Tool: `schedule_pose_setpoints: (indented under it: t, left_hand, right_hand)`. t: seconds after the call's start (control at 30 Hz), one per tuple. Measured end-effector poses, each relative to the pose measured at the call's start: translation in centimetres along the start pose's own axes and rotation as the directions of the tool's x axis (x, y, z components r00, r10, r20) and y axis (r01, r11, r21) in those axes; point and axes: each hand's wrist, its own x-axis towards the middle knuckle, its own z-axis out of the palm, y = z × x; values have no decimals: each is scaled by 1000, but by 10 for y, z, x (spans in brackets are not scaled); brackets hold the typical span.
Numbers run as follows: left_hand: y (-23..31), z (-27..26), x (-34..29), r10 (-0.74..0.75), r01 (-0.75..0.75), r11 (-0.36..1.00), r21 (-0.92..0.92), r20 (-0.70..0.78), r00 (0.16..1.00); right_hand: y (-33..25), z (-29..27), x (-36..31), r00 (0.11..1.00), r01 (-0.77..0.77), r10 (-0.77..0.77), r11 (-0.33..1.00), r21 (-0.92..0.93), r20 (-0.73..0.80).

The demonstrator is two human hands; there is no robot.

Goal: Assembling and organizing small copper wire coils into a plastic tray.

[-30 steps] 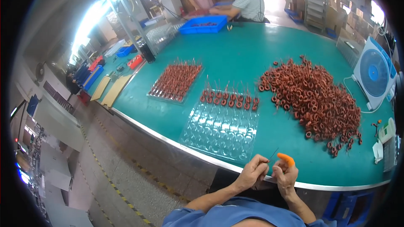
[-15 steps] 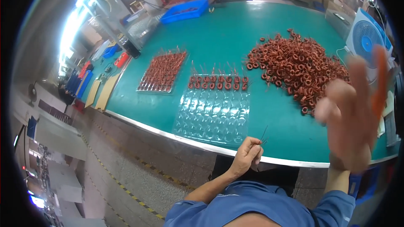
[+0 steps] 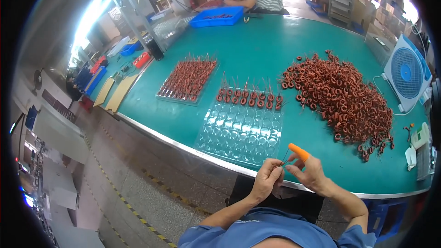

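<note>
My left hand is closed in a pinch at the table's near edge. Thin dark wire leads stick up from its fingertips; whatever body they belong to is hidden by the fingers. Close beside it, my right hand has its thumb and index finger apart, with an orange finger cot on the index finger. Beyond both hands lies a clear plastic blister tray, its far two rows filled with copper-red ring coils, leads pointing up. A large loose pile of ring coils lies to the right.
A second tray filled with ring coils lies to the left on the green table. A blue bin stands at the far side, near two people. A fan and a pale green container stand at the right.
My right hand has come down from the right, in front of the pile, to beside my left hand. The left hand keeps its pinch. The view has shifted slightly.
</note>
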Motion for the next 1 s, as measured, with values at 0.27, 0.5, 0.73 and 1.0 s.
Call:
schedule_pose_setpoints:
  t: [0.27,0.5,0.73,1.0]
  left_hand:
    - [-6,-2,2,11,-11,999,34,1,1000]
    - [-10,-8,2,113,-106,974,200,-22,993]
    - [14,-27,10,379,-323,672,666,65,923]
    - [12,-46,15,527,-419,162,893,281,802]
  right_hand:
    - [3,18,2,963,182,-207,972,-151,-172]
    - [-7,18,7,996,36,-38,999,-25,-77]
    - [-14,-3,20,989,-135,144,963,232,-21]
    - [-1,-12,25,983,-141,160,971,191,-91]
